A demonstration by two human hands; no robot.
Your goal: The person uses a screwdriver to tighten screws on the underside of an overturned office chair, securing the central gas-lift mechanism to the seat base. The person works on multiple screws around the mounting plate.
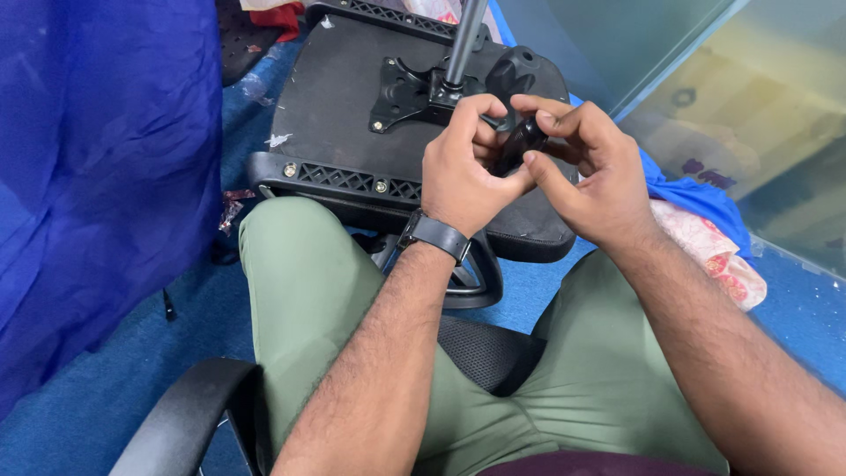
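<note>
Both my hands meet over an upturned black chair seat (335, 106) that lies in front of my knees. My left hand (463, 172), with a dark watch on its wrist, and my right hand (586, 163) pinch a small black part (518, 145) between their fingertips. Most of that part is hidden by my fingers. Behind my hands a metal mounting plate (401, 92) is bolted to the seat's underside, and a grey metal rod (465, 40) rises from it.
A blue cloth (106, 176) hangs at the left. Blue carpet (106, 388) covers the floor. Blue and pink patterned fabric (714, 251) lies at the right beside a glass panel (758, 115). I sit on a black mesh chair whose armrest (189, 423) curves at lower left.
</note>
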